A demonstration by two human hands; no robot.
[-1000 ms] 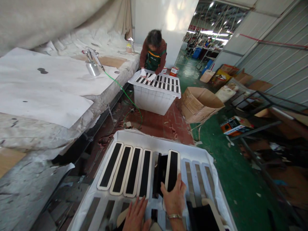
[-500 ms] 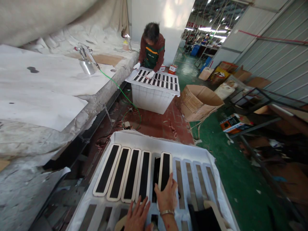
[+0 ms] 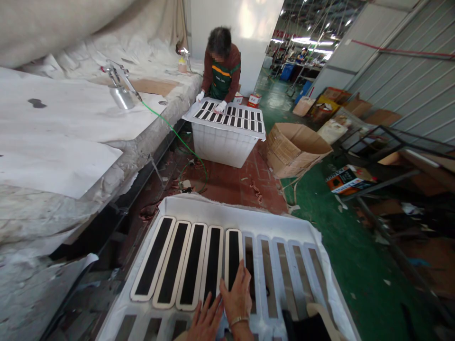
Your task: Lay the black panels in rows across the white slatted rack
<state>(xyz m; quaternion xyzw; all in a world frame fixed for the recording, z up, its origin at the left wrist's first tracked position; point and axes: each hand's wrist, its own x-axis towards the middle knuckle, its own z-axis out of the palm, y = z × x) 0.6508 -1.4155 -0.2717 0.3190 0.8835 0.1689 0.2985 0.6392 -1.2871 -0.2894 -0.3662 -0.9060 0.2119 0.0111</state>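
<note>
Black with a cream border, the fifth panel (image 3: pixel 233 248) from the left edge of the white tray (image 3: pixel 234 211) lies near its far edge. My right hand (image 3: pixel 237 294) pinches it between thumb and fingers; my left hand (image 3: pixel 206 318), fingers spread, is at the near end of the fourth panel (image 3: pixel 214 255).

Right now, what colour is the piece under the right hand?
Black, with an off-white border: the piece under the right hand, head view.
</note>
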